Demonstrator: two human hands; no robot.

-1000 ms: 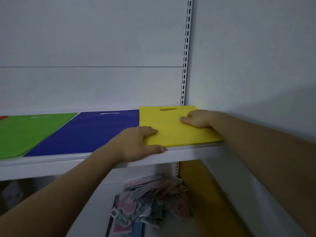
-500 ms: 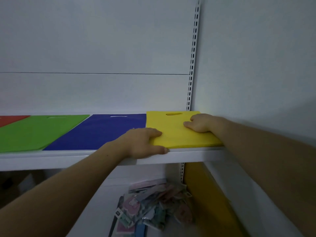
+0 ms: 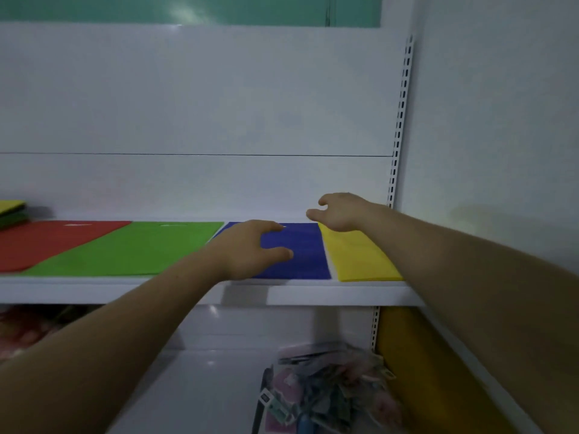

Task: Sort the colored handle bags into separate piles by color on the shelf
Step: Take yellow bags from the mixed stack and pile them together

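Flat handle bags lie side by side on the white shelf (image 3: 313,292): a red pile (image 3: 47,242), a green pile (image 3: 131,249), a blue pile (image 3: 300,255) and a yellow pile (image 3: 357,258) at the right end. My left hand (image 3: 250,249) hovers over the blue pile, fingers apart, holding nothing. Above the back of the yellow pile, my right hand (image 3: 341,211) is lifted with fingers spread and empty. A small stack of mixed bags (image 3: 11,211), yellow on top of green, sits at the far left on the shelf.
A slotted metal upright (image 3: 401,120) runs up the right corner beside the side wall. Below the shelf lie a heap of small packaged items (image 3: 326,393) and a yellow sheet (image 3: 423,364) against the right side.
Both hands have let go of the yellow pile. The left hand moved left over the blue pile; the right hand rose off the yellow one. The view has shifted, showing more of the shelf's left.
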